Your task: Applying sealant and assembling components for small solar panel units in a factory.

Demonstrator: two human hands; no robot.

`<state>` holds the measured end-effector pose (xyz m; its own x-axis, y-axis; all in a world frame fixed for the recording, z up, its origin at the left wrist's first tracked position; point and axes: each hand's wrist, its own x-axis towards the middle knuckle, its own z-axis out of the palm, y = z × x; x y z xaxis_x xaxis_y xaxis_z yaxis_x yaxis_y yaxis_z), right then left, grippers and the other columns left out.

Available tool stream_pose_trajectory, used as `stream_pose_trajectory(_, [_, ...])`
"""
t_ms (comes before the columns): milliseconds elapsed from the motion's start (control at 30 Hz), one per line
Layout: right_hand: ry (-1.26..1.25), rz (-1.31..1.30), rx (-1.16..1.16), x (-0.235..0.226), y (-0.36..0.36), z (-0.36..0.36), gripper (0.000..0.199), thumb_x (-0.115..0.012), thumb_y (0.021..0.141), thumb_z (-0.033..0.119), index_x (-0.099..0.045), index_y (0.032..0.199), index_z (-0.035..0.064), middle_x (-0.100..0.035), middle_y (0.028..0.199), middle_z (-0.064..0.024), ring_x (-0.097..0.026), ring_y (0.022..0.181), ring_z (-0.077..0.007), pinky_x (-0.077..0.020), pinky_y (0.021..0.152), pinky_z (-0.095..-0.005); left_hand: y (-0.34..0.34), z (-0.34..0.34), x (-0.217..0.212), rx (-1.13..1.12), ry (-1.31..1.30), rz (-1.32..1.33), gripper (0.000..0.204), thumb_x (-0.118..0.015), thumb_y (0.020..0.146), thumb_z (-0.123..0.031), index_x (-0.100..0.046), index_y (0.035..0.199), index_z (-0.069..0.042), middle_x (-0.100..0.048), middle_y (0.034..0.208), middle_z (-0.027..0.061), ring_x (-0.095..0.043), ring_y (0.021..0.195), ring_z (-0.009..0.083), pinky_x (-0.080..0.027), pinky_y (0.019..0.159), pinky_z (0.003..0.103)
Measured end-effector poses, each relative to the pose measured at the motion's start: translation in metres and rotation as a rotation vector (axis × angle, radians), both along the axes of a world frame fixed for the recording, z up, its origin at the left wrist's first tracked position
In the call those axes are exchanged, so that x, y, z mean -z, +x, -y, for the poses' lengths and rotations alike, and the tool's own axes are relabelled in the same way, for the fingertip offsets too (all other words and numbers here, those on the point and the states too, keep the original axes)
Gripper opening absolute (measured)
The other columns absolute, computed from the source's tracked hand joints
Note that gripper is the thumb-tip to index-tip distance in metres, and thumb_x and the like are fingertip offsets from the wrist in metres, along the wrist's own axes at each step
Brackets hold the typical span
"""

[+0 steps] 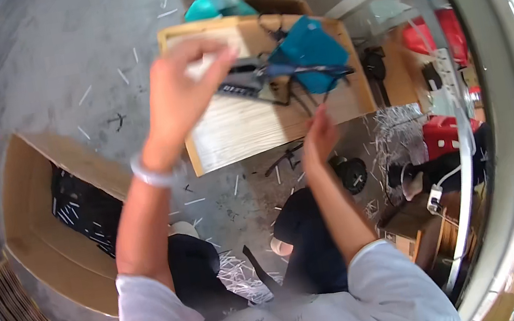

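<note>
My left hand (187,87), smeared by motion, is over the left part of a wooden board with a raised rim (227,142). Its thumb and fingers curl toward each other; what lies between them, if anything, cannot be made out. Beside its thumb a dark strap with pale lettering (241,88) lies across the board, joined to a narrow navy piece (303,68). Under that piece rests a flat teal pouch or cloth (314,49). My right hand (319,136) is at the board's near edge, fingers drawn together where a thin dark cord comes down to them; the fingertips are blurred.
A cardboard box (35,218) holding black items stands at left. Teal plastic (217,4) sits behind the board. Paper shreds (396,137) and scraps litter the floor. Red containers (446,134), a power strip (449,77) and a pale metal frame (463,231) are at right.
</note>
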<state>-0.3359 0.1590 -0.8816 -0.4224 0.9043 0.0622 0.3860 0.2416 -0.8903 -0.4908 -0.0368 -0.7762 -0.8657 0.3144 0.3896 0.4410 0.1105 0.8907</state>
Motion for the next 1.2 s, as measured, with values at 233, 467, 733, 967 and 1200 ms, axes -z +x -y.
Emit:
stream_pose_trajectory(233, [-1.231, -0.001, 0.034, -0.062, 0.089, 0.150, 0.043, -0.050, 0.088, 0.041, -0.059, 0.062, 0.0086, -0.043, 0.046, 0.0023, -0.038, 0.039, -0.0085, -0.0263, 0.037, -0.0250, 0.145, 0.035, -0.059, 0.105, -0.138, 0.647, 0.019, -0.067, 0.076, -0.013, -0.062, 0.088, 0.001, -0.064, 0.080, 0.0099, -0.061, 0.070, 0.0143, -0.048, 0.064, 0.027])
stream_pose_trajectory(467, [-1.098, 0.483, -0.433, -0.202, 0.170, 0.234, 0.033, -0.055, 0.083, 0.037, -0.064, 0.066, 0.0090, -0.059, 0.062, -0.0036, -0.053, 0.055, -0.0127, -0.0397, 0.051, -0.0284, 0.258, 0.154, -0.159, 0.184, -0.390, 0.863, 0.020, -0.067, 0.076, -0.016, -0.063, 0.089, -0.001, -0.065, 0.076, 0.0076, -0.062, 0.068, 0.0112, -0.049, 0.063, 0.025])
stream_pose_trajectory(733, [-1.242, 0.201, 0.094, -0.379, 0.270, 0.207, 0.016, -0.058, 0.078, 0.022, -0.061, 0.072, 0.0076, -0.052, 0.061, -0.0024, -0.038, 0.048, -0.0109, -0.0291, 0.042, -0.0277, 0.256, 0.159, -0.307, 0.632, -0.757, 0.636, 0.046, -0.052, 0.084, -0.043, -0.068, 0.065, -0.005, -0.057, 0.049, 0.0082, -0.059, 0.050, 0.0194, -0.045, 0.051, 0.031])
stream_pose_trajectory(967, [-1.246, -0.336, 0.252, -0.432, 0.377, 0.214, 0.019, -0.048, 0.082, 0.005, -0.058, 0.096, -0.0030, -0.061, 0.091, -0.0166, -0.059, 0.075, -0.0234, -0.0501, 0.068, -0.0335, 0.343, 0.082, -0.355, 0.974, -0.678, 0.455, 0.029, -0.062, 0.082, -0.028, -0.063, 0.069, -0.002, -0.060, 0.060, 0.0048, -0.053, 0.055, 0.0105, -0.041, 0.053, 0.025])
stream_pose_trajectory(1200, [-1.163, -0.821, 0.525, -0.447, 0.561, 0.267, 0.027, -0.051, 0.084, 0.004, -0.048, 0.108, -0.0084, -0.057, 0.105, -0.0221, -0.057, 0.099, -0.0287, -0.0485, 0.083, -0.0350, 0.499, 0.024, -0.370, 1.319, -0.605, 0.377, 0.018, -0.065, 0.080, -0.017, -0.061, 0.086, -0.001, -0.062, 0.075, 0.0028, -0.057, 0.069, 0.0079, -0.046, 0.063, 0.023])
